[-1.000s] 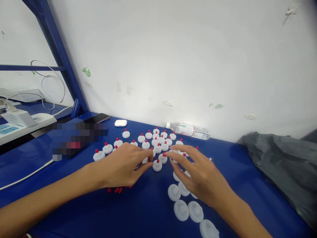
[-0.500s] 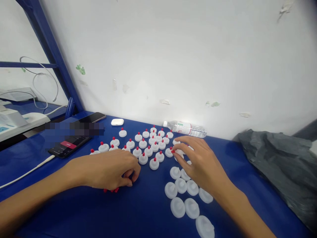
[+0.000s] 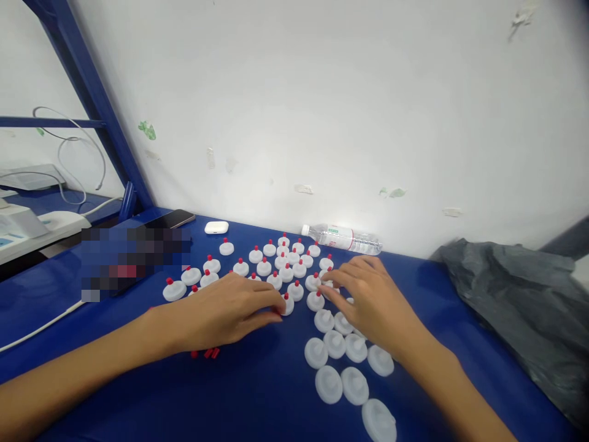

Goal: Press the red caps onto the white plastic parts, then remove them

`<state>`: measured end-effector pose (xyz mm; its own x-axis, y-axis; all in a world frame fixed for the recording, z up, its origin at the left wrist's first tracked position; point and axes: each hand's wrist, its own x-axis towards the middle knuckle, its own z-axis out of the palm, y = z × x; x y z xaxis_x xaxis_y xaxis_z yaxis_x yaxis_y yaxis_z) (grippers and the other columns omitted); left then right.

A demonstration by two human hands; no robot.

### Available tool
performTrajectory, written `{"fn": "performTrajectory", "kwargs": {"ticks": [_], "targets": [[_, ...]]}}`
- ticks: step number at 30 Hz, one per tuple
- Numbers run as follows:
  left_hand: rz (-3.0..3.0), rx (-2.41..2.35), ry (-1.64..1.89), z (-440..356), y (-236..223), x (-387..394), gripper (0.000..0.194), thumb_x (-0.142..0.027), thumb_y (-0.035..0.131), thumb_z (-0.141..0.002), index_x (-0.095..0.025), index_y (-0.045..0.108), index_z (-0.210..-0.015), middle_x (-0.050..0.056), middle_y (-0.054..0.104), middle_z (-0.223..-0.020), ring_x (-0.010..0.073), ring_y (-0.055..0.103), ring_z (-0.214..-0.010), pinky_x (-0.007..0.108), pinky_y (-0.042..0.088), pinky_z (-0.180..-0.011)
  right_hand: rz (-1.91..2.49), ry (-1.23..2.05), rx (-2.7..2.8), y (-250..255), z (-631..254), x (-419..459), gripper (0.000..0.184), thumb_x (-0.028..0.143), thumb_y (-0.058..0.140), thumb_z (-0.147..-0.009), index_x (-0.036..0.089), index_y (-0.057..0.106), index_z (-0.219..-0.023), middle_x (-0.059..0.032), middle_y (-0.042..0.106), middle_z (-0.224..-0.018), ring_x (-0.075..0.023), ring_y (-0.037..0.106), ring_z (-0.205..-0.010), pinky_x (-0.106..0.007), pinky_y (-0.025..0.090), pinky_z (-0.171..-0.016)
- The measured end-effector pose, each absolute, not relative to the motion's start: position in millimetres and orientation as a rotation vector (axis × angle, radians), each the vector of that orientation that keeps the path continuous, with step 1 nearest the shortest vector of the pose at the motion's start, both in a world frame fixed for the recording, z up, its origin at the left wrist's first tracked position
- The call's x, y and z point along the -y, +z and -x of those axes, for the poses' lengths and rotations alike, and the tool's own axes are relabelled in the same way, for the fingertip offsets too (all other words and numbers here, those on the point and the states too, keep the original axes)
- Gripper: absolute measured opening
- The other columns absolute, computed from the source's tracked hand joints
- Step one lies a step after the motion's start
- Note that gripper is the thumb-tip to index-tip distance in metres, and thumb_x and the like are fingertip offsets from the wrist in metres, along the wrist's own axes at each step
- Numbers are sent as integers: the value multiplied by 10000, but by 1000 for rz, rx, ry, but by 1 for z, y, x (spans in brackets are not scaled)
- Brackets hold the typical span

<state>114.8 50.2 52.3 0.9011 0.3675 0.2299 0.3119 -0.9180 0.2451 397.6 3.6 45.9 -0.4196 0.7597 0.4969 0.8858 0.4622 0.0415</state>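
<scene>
My left hand [image 3: 234, 310] reaches over the blue table, its thumb and fingers pinched together. Its fingertips are beside a white round cap with a red tip [image 3: 286, 305]; whatever they hold is hidden. My right hand [image 3: 368, 298] is bent over the caps on the right, thumb and index finger drawn close together. What lies between them is too small to make out. Just below those fingertips stands another red-tipped white cap [image 3: 315, 301]. Several white caps without red tips [image 3: 329, 384] lie nearer me. Small loose red tips [image 3: 211, 353] lie below my left wrist.
Many red-tipped white caps [image 3: 240, 267] stand across the back of the blue table [image 3: 257, 399]. A clear bottle [image 3: 343, 238] lies along the wall. A white earbud case [image 3: 216, 228], a partly blurred phone and a white cable [image 3: 41, 325] are left; a dark grey bag [image 3: 497, 294] is right.
My left hand has moved right, from near the loose red tips to the standing caps. A red-tipped cap now shows below my right fingertips. My right hand has barely shifted.
</scene>
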Motion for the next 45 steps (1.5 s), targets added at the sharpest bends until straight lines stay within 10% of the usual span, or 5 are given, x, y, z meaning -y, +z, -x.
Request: {"fn": "performTrajectory", "kwargs": {"ticks": [16, 45], "targets": [[-3269, -439, 725, -121, 37, -46, 223, -161, 418, -1062, -220, 555, -1228, 8, 722, -1046, 110, 588, -575, 279, 370, -479, 2532, -46, 1940, 46, -461, -6, 263, 473, 644, -921, 262, 761, -1026, -73, 779, -877, -297, 735, -792, -340, 420, -604], [-3143, -544, 1137, -122, 31, -45, 226, -135, 512, -1039, -216, 589, -1235, 7, 739, -986, 92, 671, -616, 246, 390, -478, 1095, -398, 2395, 43, -367, 12, 263, 292, 611, -1001, 139, 632, -1213, -105, 660, -1031, -258, 632, -913, -457, 553, -837]]}}
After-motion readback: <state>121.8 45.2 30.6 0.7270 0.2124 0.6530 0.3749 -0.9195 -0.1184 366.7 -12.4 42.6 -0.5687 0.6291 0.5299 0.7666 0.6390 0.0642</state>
